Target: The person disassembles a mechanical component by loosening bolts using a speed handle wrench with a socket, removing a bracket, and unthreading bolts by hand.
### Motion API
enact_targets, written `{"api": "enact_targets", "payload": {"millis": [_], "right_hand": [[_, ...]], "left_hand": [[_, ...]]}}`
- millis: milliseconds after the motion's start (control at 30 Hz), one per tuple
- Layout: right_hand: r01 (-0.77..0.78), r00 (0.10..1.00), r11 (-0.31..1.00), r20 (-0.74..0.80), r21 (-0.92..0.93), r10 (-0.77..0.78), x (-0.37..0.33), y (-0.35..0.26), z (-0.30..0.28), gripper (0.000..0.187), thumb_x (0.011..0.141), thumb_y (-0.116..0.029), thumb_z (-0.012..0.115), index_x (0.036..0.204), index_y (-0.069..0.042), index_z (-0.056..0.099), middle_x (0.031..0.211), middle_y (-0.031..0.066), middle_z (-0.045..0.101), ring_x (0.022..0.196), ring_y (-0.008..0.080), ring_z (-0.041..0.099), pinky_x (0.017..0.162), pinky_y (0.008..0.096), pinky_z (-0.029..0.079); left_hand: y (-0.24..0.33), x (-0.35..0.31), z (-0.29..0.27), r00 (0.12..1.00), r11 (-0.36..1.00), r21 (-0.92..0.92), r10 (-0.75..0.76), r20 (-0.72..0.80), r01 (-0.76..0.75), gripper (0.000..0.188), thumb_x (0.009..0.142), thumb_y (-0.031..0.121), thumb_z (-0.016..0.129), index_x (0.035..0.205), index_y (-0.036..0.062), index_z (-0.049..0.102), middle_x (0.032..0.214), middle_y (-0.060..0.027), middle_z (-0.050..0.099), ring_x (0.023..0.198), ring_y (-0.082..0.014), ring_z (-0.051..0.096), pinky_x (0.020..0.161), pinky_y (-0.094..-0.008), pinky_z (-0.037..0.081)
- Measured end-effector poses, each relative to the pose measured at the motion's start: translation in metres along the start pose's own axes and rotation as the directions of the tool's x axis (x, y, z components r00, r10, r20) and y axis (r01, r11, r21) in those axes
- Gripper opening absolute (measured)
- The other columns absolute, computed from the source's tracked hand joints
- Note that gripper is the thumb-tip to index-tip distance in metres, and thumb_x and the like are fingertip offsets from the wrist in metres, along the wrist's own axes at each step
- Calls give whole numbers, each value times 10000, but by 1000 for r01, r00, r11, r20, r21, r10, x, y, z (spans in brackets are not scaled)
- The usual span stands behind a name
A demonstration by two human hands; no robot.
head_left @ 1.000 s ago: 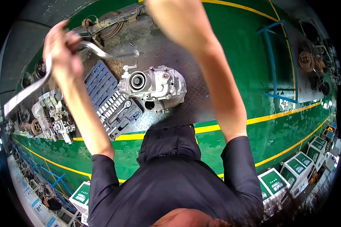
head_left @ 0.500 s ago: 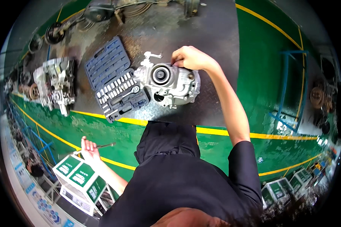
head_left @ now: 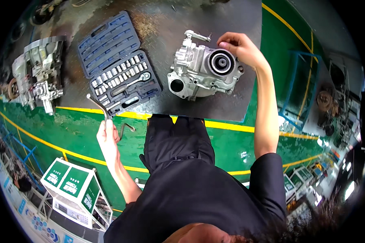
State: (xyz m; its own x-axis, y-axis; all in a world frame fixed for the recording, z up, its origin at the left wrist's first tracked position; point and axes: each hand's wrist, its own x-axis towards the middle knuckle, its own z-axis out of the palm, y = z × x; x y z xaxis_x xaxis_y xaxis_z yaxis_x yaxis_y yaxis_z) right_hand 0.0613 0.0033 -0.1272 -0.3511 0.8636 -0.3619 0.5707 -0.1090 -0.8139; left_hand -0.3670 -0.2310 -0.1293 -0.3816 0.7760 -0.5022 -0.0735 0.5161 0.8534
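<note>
My left hand (head_left: 108, 137) is closed around a crank-shaped metal speed handle (head_left: 96, 104), off the near edge of the table. One straight end points up toward the socket set; its bent end sticks out to the right of my fingers. My right hand (head_left: 240, 47) is at the top right of a silver gearbox housing (head_left: 198, 77), fingers curled in beside its round bearing bore (head_left: 222, 62). Whether the fingertips grip the casting or a small part cannot be made out. A lever arm (head_left: 196, 35) stands out at the housing's upper left.
An open blue socket set case (head_left: 119, 60) with several sockets and a ratchet lies left of the housing on the dark metal table (head_left: 162, 40). Another gearbox (head_left: 44, 73) sits further left. A white-framed stand (head_left: 75, 182) with green panels is at lower left.
The gearbox housing has shifted right, away from the socket case, and turned. My right hand has stayed at its top. My left hand has risen, swinging the speed handle's end upward.
</note>
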Motion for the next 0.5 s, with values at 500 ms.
{"api": "enact_targets", "payload": {"millis": [500], "right_hand": [[-215,970,974,-101,77,222,-13,-4,12,157,966,-127,632,1059,-16,695,865,-6,637,806,71,549,737,220,439]], "left_hand": [[30,115,-23,968,860,-500,200,148,-101,332,1088,271,406,856,46,479,522,62,223,478,-50,150,473,-260,152]]}}
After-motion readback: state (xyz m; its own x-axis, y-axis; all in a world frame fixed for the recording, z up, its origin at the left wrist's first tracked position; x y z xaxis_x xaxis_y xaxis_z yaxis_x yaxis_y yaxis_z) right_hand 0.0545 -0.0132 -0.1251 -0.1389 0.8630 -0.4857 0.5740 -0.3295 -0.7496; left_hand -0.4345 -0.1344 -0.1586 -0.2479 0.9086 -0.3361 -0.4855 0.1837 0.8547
